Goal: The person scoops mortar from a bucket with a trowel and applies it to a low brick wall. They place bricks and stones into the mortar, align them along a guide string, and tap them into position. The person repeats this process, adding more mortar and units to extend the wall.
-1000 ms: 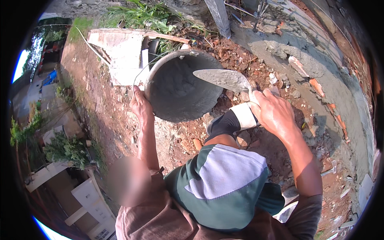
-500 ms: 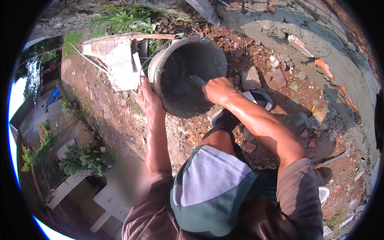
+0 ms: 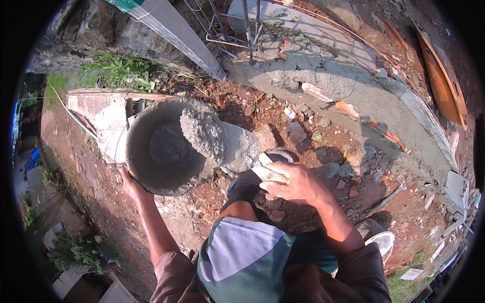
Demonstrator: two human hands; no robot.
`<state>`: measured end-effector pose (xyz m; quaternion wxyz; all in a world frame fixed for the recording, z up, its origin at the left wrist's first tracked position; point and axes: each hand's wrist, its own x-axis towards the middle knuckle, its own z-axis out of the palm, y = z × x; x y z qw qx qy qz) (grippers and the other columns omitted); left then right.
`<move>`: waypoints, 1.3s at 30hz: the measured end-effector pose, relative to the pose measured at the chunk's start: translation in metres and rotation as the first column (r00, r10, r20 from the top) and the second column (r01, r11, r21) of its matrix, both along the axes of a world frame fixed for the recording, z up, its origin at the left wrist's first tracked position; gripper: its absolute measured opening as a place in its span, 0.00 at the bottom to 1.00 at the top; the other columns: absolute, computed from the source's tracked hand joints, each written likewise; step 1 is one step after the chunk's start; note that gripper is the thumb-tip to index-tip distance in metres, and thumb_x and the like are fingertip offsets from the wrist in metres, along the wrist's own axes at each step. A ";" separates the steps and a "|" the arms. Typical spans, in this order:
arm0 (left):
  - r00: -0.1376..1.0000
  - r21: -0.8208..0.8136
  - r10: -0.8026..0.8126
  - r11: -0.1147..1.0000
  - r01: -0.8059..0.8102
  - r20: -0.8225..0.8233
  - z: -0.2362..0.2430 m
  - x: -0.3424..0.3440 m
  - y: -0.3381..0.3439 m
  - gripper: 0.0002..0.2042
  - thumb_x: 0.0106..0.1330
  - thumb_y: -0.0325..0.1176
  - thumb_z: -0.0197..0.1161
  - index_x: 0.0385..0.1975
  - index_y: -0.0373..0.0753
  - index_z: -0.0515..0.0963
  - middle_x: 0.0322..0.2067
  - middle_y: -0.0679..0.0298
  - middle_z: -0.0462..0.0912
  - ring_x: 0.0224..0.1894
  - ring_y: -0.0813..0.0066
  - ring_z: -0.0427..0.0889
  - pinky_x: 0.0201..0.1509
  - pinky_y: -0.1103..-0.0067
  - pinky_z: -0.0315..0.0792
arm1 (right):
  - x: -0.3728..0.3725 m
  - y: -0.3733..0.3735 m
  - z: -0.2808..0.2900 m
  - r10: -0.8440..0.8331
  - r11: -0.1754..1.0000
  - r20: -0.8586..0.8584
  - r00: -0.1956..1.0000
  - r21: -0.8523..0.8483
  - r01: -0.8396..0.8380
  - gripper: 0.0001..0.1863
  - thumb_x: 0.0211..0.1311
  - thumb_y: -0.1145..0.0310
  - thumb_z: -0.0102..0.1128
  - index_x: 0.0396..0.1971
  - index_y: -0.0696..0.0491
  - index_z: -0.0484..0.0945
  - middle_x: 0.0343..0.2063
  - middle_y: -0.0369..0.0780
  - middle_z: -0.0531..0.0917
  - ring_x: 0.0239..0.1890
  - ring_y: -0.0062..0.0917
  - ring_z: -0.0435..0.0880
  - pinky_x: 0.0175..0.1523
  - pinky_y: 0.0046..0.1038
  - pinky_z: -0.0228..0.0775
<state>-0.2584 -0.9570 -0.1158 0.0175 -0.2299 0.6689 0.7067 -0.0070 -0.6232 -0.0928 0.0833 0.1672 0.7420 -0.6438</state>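
My left hand [image 3: 134, 188] grips the near left side of a round dark bucket [image 3: 139, 169], its fingers partly hidden behind the wall. Grey wet mortar [image 3: 174, 146] lies at the bottom, and dried mortar coats the inside. In my right hand [image 3: 298, 183] is the pale handle of a trowel, its broad blade [image 3: 241, 150] pointing left across the bucket's right rim. A thick lump of mortar [image 3: 202, 134] sits on the blade's front half, over the bucket's opening. My right fingers are closed around the handle.
A mortar-covered wall footing [image 3: 348, 83] with red brick pieces curves along the right. Upright steel bars [image 3: 248, 30] and a grey post [image 3: 184, 43] stand at the far side. Rubble covers the ground, with a hammer-like tool [image 3: 389, 196] and a white bucket [image 3: 383, 241] at right.
The trowel has come up out of the bucket with mortar on it. My right hand has drawn back toward me. My left hand stays on the bucket, and the view has swung right.
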 end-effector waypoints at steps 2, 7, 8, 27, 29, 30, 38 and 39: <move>0.998 -0.006 0.034 0.999 -0.034 0.043 0.003 -0.001 -0.006 0.27 0.72 0.50 0.45 0.59 0.31 0.64 0.54 0.51 0.71 0.53 0.60 0.75 0.55 0.67 0.74 | 0.013 0.013 0.013 -0.138 0.988 -0.003 0.990 0.074 0.138 0.23 0.53 0.66 0.67 0.48 0.60 0.76 0.35 0.49 0.84 0.37 0.35 0.86 0.41 0.31 0.75; 0.999 0.005 0.015 1.000 -0.015 0.036 -0.009 -0.004 -0.015 0.29 0.71 0.51 0.46 0.59 0.29 0.63 0.56 0.51 0.70 0.55 0.58 0.73 0.58 0.67 0.71 | -0.007 0.041 -0.007 -0.402 0.748 0.084 0.912 -0.544 0.380 0.18 0.64 0.62 0.51 0.43 0.61 0.75 0.20 0.38 0.77 0.15 0.20 0.73 0.21 0.22 0.67; 0.999 -0.005 0.034 0.999 -0.034 0.038 -0.017 -0.008 -0.019 0.29 0.71 0.51 0.47 0.59 0.29 0.63 0.56 0.50 0.70 0.55 0.58 0.73 0.58 0.66 0.71 | -0.023 0.048 -0.024 -0.440 0.685 0.113 0.891 -0.599 0.415 0.20 0.64 0.59 0.49 0.43 0.61 0.75 0.19 0.38 0.76 0.14 0.20 0.72 0.20 0.22 0.66; 0.789 -0.877 -0.511 0.475 -0.071 -0.340 0.023 -0.019 -0.011 0.15 0.69 0.41 0.54 0.46 0.36 0.76 0.42 0.59 0.79 0.44 0.67 0.77 0.49 0.73 0.71 | 0.137 0.010 -0.043 -0.639 0.742 0.263 0.723 -0.040 0.670 0.13 0.63 0.64 0.56 0.39 0.59 0.77 0.19 0.34 0.76 0.20 0.16 0.74 0.25 0.20 0.65; 0.623 -0.826 -0.776 0.411 0.386 -0.095 0.030 0.021 0.092 0.12 0.71 0.36 0.54 0.45 0.34 0.77 0.39 0.59 0.80 0.41 0.69 0.79 0.47 0.74 0.72 | 0.164 -0.001 -0.073 -0.725 0.624 0.298 0.621 -0.099 0.775 0.11 0.63 0.64 0.55 0.36 0.58 0.77 0.19 0.34 0.75 0.19 0.15 0.72 0.24 0.20 0.64; 0.457 -0.789 -0.889 0.254 0.559 0.038 0.008 0.035 0.124 0.13 0.71 0.37 0.54 0.43 0.32 0.78 0.38 0.60 0.80 0.39 0.73 0.79 0.43 0.78 0.72 | 0.165 -0.007 -0.075 -0.757 0.578 0.322 0.568 -0.075 0.812 0.10 0.64 0.64 0.54 0.33 0.57 0.76 0.18 0.33 0.74 0.18 0.15 0.71 0.23 0.20 0.64; 0.095 -0.729 -0.803 -0.475 0.492 0.588 -0.133 0.129 0.262 0.49 0.46 0.70 0.62 0.58 0.33 0.64 0.49 0.46 0.69 0.52 0.47 0.72 0.54 0.61 0.69 | 0.196 -0.038 -0.102 -0.848 0.387 0.403 0.345 0.025 0.922 0.10 0.64 0.64 0.53 0.27 0.54 0.73 0.16 0.32 0.72 0.16 0.14 0.69 0.21 0.20 0.62; 0.052 -0.721 -0.791 -0.527 0.449 0.610 -0.134 0.133 0.261 0.48 0.46 0.69 0.63 0.58 0.34 0.64 0.50 0.47 0.69 0.53 0.48 0.72 0.54 0.61 0.69 | 0.195 -0.041 -0.101 -0.860 0.357 0.401 0.317 0.028 0.934 0.11 0.64 0.64 0.53 0.25 0.54 0.72 0.16 0.32 0.71 0.16 0.14 0.69 0.21 0.20 0.60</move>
